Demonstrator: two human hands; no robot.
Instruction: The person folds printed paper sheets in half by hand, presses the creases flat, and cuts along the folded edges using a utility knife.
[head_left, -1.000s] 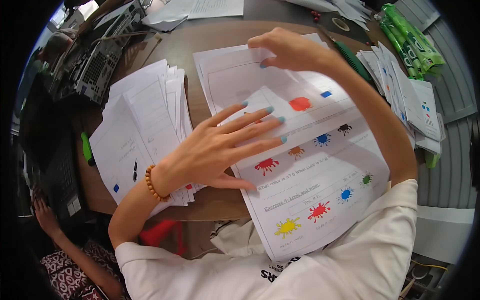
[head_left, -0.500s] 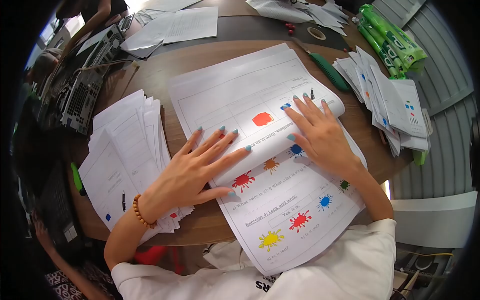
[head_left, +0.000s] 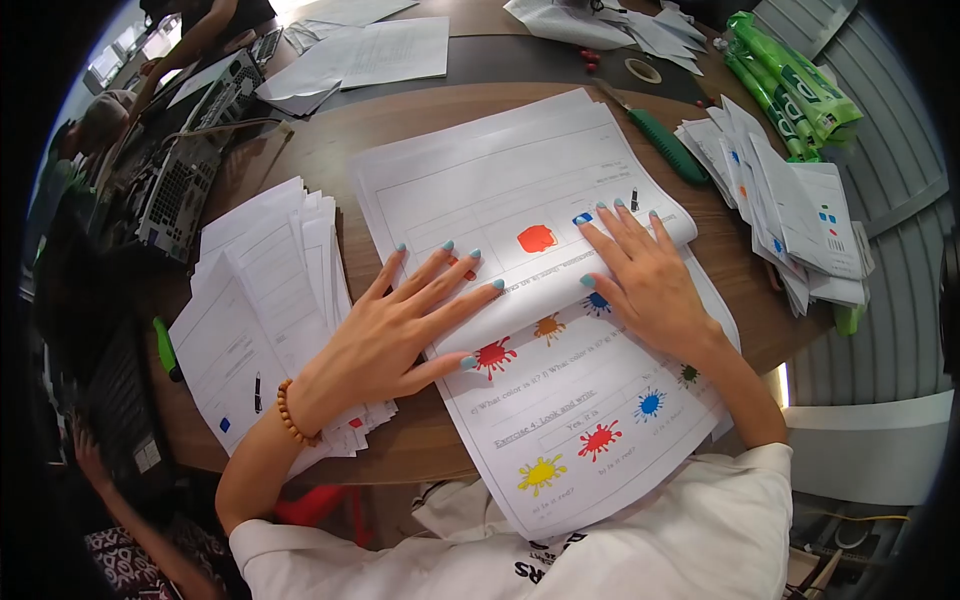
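A stack of printed worksheets [head_left: 590, 400] lies before me, its near end hanging over the table edge onto my lap. The top sheet's near part curls over in a rounded fold [head_left: 560, 284], uncovering coloured paint splats below. Across the left part of this fold my left hand [head_left: 415, 315] rests with fingers spread, a beaded bracelet [head_left: 292, 412] on its wrist. My right hand [head_left: 645, 285] lies flat on the fold's right part, fingers stretched over the printed pictures. Neither hand grasps anything.
Loose worksheets [head_left: 265, 310] are piled at left, beside a green object [head_left: 166, 348]. A green-handled cutter [head_left: 668, 145] lies beyond my right hand. Folded papers [head_left: 790, 205] and green packages [head_left: 795, 90] sit at right. Another person's hand [head_left: 88, 452] shows at lower left.
Both hands remain spread on the folded sheet, with barely any shift over the paper. The whole view has moved slightly, so most things appear a little further right.
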